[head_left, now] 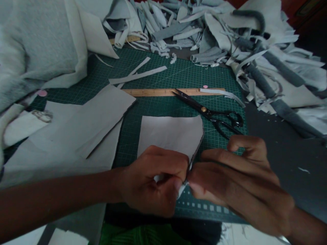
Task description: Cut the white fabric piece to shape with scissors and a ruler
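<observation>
While the left hand (150, 180) and the right hand (242, 183) meet almost knuckle to knuckle, both pinch the near corner of a pale grey fabric piece (170, 136), fingers curled tight at its dark edge; the fingers hide the exact grip. The piece lies on a green cutting mat (163, 110), stretching away from the hands, with its corner raised between them. Just beyond the right hand, black-handled tailor's shears (208, 114) rest on the mat, blades closed, their tips at a wooden ruler (155, 92) that runs crosswise farther from the hands. A narrow fabric strip (222, 94) lies over the ruler's right end. Left of the left hand, larger grey fabric panels (76, 136) overlap. Loose cut strips (138, 75) sit beyond the ruler, heaped offcuts (178, 30) lie past the mat, and a dark surface (286, 163) spreads right of the right hand.
</observation>
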Tool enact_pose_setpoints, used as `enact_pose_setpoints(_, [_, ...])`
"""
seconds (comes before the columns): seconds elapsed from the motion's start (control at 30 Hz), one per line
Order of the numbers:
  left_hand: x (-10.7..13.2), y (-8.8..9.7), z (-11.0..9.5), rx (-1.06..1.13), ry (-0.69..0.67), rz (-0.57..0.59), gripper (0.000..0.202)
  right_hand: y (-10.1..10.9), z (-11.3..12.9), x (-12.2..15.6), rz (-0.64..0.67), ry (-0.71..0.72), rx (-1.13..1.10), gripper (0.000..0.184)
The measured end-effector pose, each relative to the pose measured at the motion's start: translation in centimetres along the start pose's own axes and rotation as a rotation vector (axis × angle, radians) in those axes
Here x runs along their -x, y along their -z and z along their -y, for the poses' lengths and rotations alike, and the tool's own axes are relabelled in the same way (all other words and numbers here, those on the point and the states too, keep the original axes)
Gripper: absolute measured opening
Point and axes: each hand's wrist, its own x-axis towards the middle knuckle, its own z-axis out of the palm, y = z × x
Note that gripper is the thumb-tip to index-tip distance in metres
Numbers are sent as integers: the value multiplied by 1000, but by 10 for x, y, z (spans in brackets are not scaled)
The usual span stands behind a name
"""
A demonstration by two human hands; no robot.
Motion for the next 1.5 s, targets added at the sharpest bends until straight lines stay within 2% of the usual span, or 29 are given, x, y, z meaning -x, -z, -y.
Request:
enact_pose_setpoints(0.13, [2,-1,2,-25,16,33,21,1,-5,1,65,83,0,14])
enact_pose_setpoints(0.27, [4,0,2,-19,47,90,16,0,-8,2,79,61,-9,16])
enact_pose_setpoints(0.6, [2,-2,0,-67,75,49,20,-9,-11,5,-6,91,-36,20])
enact_pose_setpoints(0.83, [2,-2,0,-51,79,53,24,-8,-15,5,2,157,-58,26])
enact_pose_setpoints(1.03, [2,-2,-1,-23,84,45,26,-12,-17,7,-12,78,-199,21])
enact_pose_setpoints(1.17, [2,-1,-1,-27,76,30,27,-13,-18,5,6,97,-223,22])
enact_pose_setpoints(1.3, [2,-1,-1,-35,61,4,27,-18,-20,2,-52,96,-202,8])
enact_pose_setpoints(1.4, [2,-1,-2,-41,11,-9,25,-22,-24,0,-70,87,-163,8])
enact_pose_setpoints(1.5, [1,-1,-3,-81,-27,-13,23,-23,-30,-1,-90,136,-141,5])
